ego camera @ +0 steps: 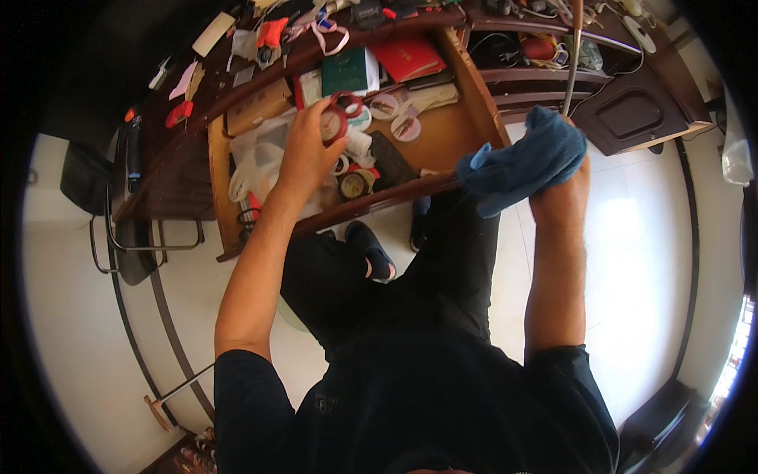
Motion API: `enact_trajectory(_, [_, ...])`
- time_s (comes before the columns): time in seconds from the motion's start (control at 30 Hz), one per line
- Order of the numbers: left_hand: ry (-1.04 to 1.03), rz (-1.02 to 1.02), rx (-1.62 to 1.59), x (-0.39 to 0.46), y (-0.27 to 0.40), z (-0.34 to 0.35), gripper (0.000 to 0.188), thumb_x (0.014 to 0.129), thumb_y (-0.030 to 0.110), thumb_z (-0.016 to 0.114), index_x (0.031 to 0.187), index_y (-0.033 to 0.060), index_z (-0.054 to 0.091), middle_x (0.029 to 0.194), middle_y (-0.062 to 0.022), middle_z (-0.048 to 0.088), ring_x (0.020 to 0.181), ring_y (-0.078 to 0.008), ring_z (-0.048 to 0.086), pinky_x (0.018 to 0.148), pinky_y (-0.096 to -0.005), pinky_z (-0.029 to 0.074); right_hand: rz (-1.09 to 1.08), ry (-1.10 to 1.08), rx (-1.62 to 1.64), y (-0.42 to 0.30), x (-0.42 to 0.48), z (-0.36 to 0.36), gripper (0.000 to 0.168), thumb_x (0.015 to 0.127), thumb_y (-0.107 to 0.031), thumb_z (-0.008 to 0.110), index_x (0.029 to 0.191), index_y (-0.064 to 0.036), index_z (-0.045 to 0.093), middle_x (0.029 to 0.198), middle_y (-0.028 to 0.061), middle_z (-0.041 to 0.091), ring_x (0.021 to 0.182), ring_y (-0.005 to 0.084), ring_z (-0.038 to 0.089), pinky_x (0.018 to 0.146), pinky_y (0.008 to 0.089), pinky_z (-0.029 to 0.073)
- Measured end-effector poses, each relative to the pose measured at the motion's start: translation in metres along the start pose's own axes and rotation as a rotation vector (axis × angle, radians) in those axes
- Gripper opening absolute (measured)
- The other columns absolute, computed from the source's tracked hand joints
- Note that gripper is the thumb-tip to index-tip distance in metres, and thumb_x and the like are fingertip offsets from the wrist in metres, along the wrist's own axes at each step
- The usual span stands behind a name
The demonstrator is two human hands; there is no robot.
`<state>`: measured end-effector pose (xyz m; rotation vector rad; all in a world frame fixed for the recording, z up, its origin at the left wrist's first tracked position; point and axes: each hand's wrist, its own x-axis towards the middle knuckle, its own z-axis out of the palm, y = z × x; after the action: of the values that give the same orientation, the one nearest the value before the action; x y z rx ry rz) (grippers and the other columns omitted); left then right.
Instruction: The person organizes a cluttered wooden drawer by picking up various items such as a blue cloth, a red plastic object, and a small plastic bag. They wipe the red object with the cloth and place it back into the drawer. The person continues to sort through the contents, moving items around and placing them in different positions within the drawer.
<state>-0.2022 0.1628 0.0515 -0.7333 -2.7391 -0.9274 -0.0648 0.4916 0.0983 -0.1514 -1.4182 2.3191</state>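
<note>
My left hand (308,139) reaches into an open wooden drawer (481,98), thumb and fingers around a round red-rimmed item (333,126), possibly a roll of tape. Another red ring-shaped roll (347,104) lies right beyond it. Below the fingers are a white roll (357,143) and a round dark-rimmed dial or tin (353,185). My right hand (562,189) grips a bunched blue cloth (527,160) outside the drawer's right front corner. Most of its fingers are hidden by the cloth. Close behind that hand rises a thin pole (573,65); I cannot tell whether they touch.
Inside the drawer lie a green booklet (344,74), red booklets (408,58), a cardboard box (260,108), plastic bags (257,148) and two round clear-lidded cases. Small clutter covers the dark desktop (207,98). A black chair (89,178) stands left; a cabinet door (633,112) hangs open right.
</note>
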Motion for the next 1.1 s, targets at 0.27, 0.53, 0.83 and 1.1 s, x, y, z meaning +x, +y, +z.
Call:
enact_trajectory(0.27, [-0.266, 0.003, -0.185, -0.019, 0.066, 0.017, 0.074, 0.075, 0.012, 0.085, 0.140, 0.0055, 0.049, 0.129, -0.0198, 0.057, 0.123, -0.0371, 0.056, 0.104, -0.0408, 0.046, 0.060, -0.038, 0.017, 0.011, -0.005, 0.000, 0.037, 0.099, -0.021, 0.063, 0.128, 0.001, 0.058, 0.109, 0.0131, 0.067, 0.098, 0.0248, 0.068, 0.088, 0.0372, 0.058])
enact_trajectory(0.53, [-0.265, 0.125, -0.119, 0.002, 0.052, 0.044, 0.073, 0.075, 0.012, 0.085, 0.138, 0.0037, 0.049, 0.130, -0.0206, 0.058, 0.123, -0.0390, 0.056, 0.104, -0.0411, 0.047, 0.047, 0.021, -0.039, -0.004, -0.005, -0.005, 0.025, 0.098, -0.017, 0.061, 0.117, -0.001, 0.059, 0.100, 0.0084, 0.063, 0.087, 0.0201, 0.064, 0.078, 0.0321, 0.055])
enact_trajectory(0.83, [-0.341, 0.295, -0.125, 0.028, 0.066, 0.087, 0.067, 0.074, 0.011, 0.084, 0.133, 0.0047, 0.051, 0.123, -0.0220, 0.057, 0.115, -0.0427, 0.058, 0.097, -0.0461, 0.050, 0.149, 0.136, 0.101, -0.017, -0.012, -0.007, 0.016, 0.097, -0.021, 0.063, 0.096, -0.006, 0.062, 0.083, 0.0054, 0.061, 0.073, 0.0161, 0.061, 0.062, 0.0274, 0.051])
enact_trajectory(1.1, [-0.462, 0.286, 0.067, 0.034, 0.064, 0.099, 0.063, 0.076, 0.018, 0.084, 0.131, 0.0088, 0.056, 0.125, -0.0164, 0.057, 0.117, -0.0391, 0.057, 0.098, -0.0445, 0.048, 0.215, 0.039, 0.152, -0.014, -0.016, -0.009, 0.009, 0.095, -0.008, 0.063, 0.100, -0.001, 0.062, 0.091, 0.0099, 0.066, 0.077, 0.0212, 0.070, 0.073, 0.0319, 0.059])
